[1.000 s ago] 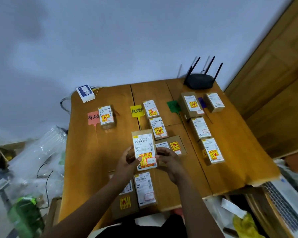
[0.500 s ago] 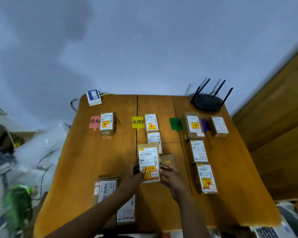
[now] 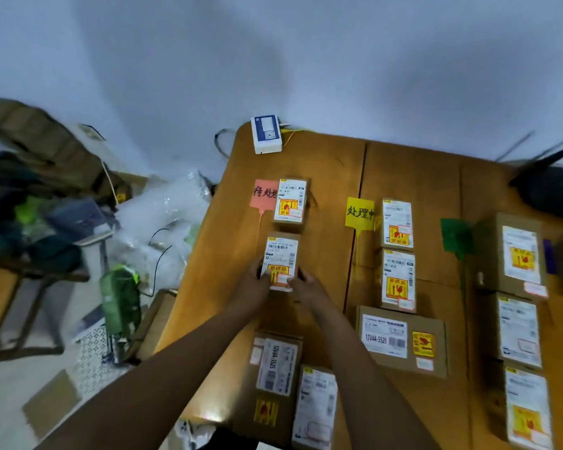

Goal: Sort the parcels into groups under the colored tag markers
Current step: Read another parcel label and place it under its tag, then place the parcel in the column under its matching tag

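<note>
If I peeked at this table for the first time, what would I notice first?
Probably the two hands, left hand and right hand, holding a small parcel in the middle of the wooden table, just below another parcel by the pink tag. Next, the bright yellow tag and green tag further right, each heading a row of brown boxes with red-and-yellow stickers.

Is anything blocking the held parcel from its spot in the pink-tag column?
Nothing visible does. Both hands, left hand and right hand, hold the parcel just nearer than the parcel already beside the pink tag. That first parcel lies ahead, apart from it; bare table flanks it.
</note>
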Tool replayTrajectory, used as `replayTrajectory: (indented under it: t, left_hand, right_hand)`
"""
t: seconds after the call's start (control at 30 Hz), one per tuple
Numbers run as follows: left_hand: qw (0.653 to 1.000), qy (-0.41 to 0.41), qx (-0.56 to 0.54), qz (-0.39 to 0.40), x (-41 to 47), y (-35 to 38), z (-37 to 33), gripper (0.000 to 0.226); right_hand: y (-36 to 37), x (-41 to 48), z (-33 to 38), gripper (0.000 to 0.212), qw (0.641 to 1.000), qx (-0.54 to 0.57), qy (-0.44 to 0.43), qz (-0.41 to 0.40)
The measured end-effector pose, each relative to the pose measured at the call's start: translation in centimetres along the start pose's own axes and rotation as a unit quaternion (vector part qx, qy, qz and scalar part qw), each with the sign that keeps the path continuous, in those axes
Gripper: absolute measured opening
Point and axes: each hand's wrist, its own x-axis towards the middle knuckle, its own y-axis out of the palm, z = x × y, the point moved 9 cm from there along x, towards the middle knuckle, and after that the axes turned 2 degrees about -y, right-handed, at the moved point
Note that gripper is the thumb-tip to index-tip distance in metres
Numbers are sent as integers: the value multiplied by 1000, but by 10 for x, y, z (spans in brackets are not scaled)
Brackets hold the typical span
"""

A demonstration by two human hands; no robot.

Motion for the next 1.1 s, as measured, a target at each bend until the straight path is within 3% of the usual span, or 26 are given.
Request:
replayTrajectory:
  t: [0.2,0.3,0.37,0.57,0.8,0.9,1.1]
  left_hand:
    - [996,-30,-23,80,59,5,28,51]
    - [992,-49,-26,110,66,9,40,63]
    - [992,-64,-30,104,57,7,40,73]
    - [993,-117,20,28,-12,-27,35,68]
    - [966,-202,30,160,-105,-9,108,20]
    - [954,-241,15,176,-123,4,135,20]
    - [973,-210,0,91,-127,15,131,25]
  right_hand:
    - [13,55,-6,42,997,56,-6,-46]
    - [11,53,-17,74,992,106,13,-73]
    - [6,41,-26,85,985,126,40,-111]
    - [-13,-43,-60,51,976,60,78,-192]
    - [12,-100,-104,21,981,35,142,-124]
    - [28,-106,-104,30,985,24,146,-91]
    - [32,-103,-91,38,982,-22,150,-111]
